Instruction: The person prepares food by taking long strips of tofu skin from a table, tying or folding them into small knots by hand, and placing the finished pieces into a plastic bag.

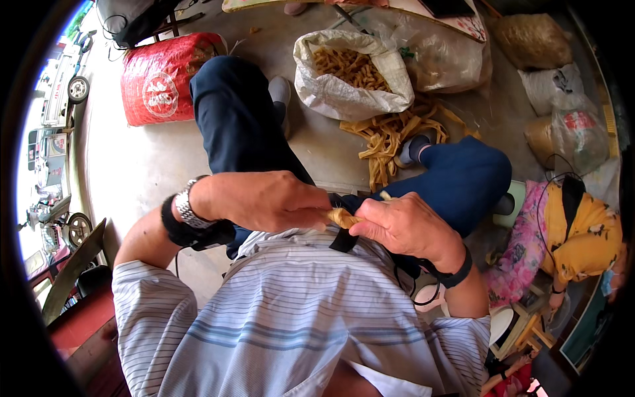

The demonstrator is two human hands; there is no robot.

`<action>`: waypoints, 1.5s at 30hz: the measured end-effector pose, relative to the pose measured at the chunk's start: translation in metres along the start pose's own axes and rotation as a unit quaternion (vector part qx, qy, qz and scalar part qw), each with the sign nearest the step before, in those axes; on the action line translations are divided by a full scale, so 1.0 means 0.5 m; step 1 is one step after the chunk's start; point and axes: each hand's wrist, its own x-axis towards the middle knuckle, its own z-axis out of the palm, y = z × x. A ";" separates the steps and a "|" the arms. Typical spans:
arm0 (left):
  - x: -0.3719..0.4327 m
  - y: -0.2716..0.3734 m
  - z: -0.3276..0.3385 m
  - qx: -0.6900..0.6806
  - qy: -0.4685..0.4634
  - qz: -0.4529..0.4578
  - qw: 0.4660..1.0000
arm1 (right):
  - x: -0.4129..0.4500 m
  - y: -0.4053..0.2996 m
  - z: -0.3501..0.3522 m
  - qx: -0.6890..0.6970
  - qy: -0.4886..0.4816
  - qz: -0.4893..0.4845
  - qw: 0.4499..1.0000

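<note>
A tan, pliable strip (342, 217), twisted into a small knot-like piece, is stretched between my two hands above my lap. My left hand (268, 201), with a metal watch at the wrist, pinches one side of it with the fingertips. Thumb and curled fingers of my right hand (404, 226) grip the other side, and a short end pokes out above them. By my right foot, a heap of loose tan strips (384, 149) lies on the floor. Behind the heap, an open white woven sack (347, 101) holds many short twisted pieces (349, 69).
A red packed sack (158, 82) rests beside my left leg. A table edge (456, 22) and a clear plastic bag (441, 59) are beyond the white sack. More bags (533, 39) line the right. Another person in a yellow flowered top (585, 228) sits at my right; vehicles (57, 92) stand outside left.
</note>
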 end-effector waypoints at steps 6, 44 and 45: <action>-0.032 0.024 -0.034 -0.032 -0.005 -0.027 0.999 | -0.004 -0.001 -0.028 0.005 0.033 -0.024 0.999; 0.082 -0.009 -0.169 -0.073 0.059 -0.062 0.994 | 0.099 0.057 -0.113 0.165 -0.010 0.110 0.980; 0.086 -0.009 -0.183 -0.063 0.089 -0.069 0.992 | 0.112 0.070 -0.119 0.143 0.022 0.094 0.985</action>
